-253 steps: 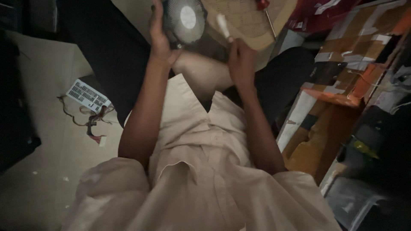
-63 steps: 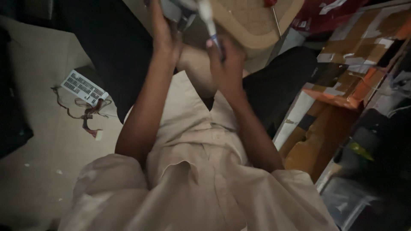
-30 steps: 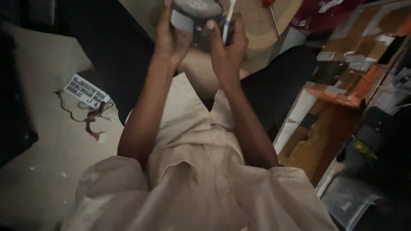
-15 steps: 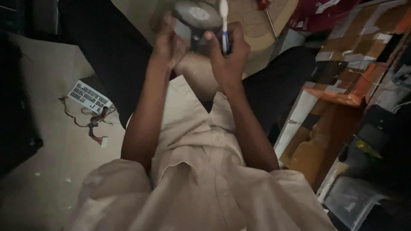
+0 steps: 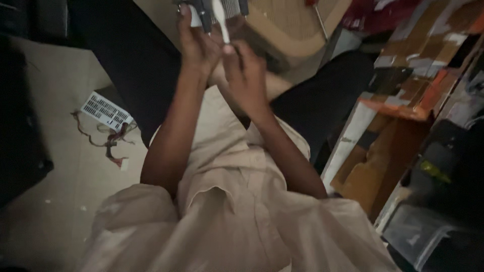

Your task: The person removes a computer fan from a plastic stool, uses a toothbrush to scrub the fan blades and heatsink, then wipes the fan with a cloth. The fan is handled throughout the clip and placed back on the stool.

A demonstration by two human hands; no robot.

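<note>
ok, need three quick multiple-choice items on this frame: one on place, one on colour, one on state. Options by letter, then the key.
1. Where does the vented metal box with loose wires lie?
A. on the floor beside the person's left arm
B. on the orange shelf
C. in the right hand

2. What colour is the thin tool in the right hand?
A. red
B. white
C. green

3. How is the grey part at the top edge held?
A. lying loose on the floor
B. gripped in the left hand
C. resting on the person's lap

Key: 1 A, it sits on the pale floor past that arm; 2 B, its shaft shows white; 3 B, the left fingers wrap it.
</note>
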